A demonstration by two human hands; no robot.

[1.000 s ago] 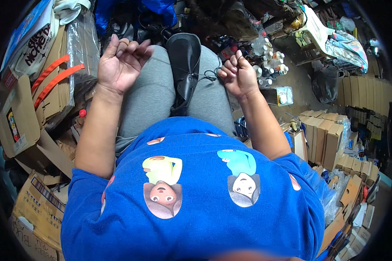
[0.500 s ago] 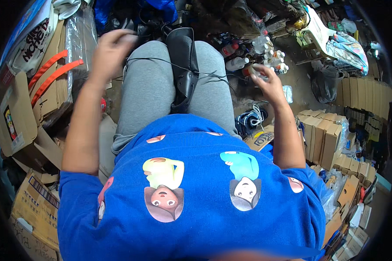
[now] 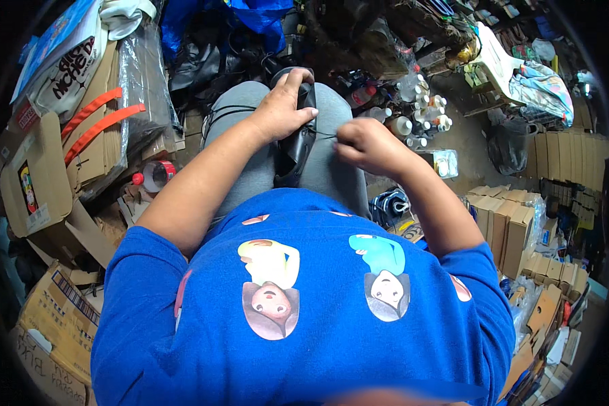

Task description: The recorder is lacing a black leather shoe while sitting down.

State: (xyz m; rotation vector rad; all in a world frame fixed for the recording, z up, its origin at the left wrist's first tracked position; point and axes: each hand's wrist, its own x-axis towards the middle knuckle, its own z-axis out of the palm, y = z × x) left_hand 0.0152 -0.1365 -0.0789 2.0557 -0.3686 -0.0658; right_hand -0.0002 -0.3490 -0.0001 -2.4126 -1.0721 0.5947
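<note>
Between my knees stands a long black leather piece (image 3: 292, 161), shaped like a shoe. My left hand (image 3: 285, 111) is wrapped over its upper part, fingers on the far side and thumb toward the right. A thin black thread (image 3: 325, 136) runs from the leather's right side to my right hand (image 3: 371, 146). That hand is closed in a fist above my right thigh, pinching the thread; whether it also holds a tool is hidden. More black thread (image 3: 231, 108) lies in loops over my left knee.
Plastic bottles (image 3: 400, 126) stand on the floor beyond my right knee. A blue lace-up shoe (image 3: 390, 204) lies beside my right thigh. Cardboard (image 3: 37, 183) and a red-capped bottle (image 3: 157, 174) are at the left. Stacked boxes (image 3: 501, 216) line the right side.
My hands were spread wide apart with the thread stretched across my knees. The left has come in onto the leather; the right has moved inward and closed into a fist.
</note>
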